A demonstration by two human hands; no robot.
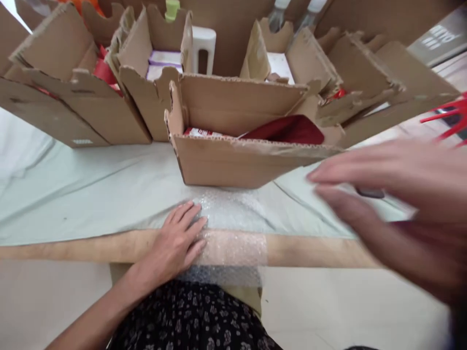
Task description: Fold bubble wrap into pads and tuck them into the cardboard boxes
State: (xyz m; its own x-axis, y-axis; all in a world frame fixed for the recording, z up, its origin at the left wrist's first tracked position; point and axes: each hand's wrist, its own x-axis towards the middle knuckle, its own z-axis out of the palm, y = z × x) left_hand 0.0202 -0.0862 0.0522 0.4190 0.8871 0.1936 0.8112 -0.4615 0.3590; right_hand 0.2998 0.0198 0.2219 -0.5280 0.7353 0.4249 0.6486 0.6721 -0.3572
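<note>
My left hand (179,238) lies flat with fingers stretched out on the left edge of a strip of clear bubble wrap (235,248). The wrap runs over the table's front edge and hangs toward my lap. My right hand (408,175) is raised at the right, blurred by motion, its thumb and fingers apart, with nothing visible between them. Beyond the wrap stands an open cardboard box (226,165), holding a dark red item (288,130) and a red-and-white packet (200,132).
More cardboard bins (98,116) line the back, some with red items and white boxes (280,65). A white handled container (204,46) and clear bottles (277,19) stand behind them. Red prongs (447,114) poke in at right. A pale green cloth (91,194) covers the table.
</note>
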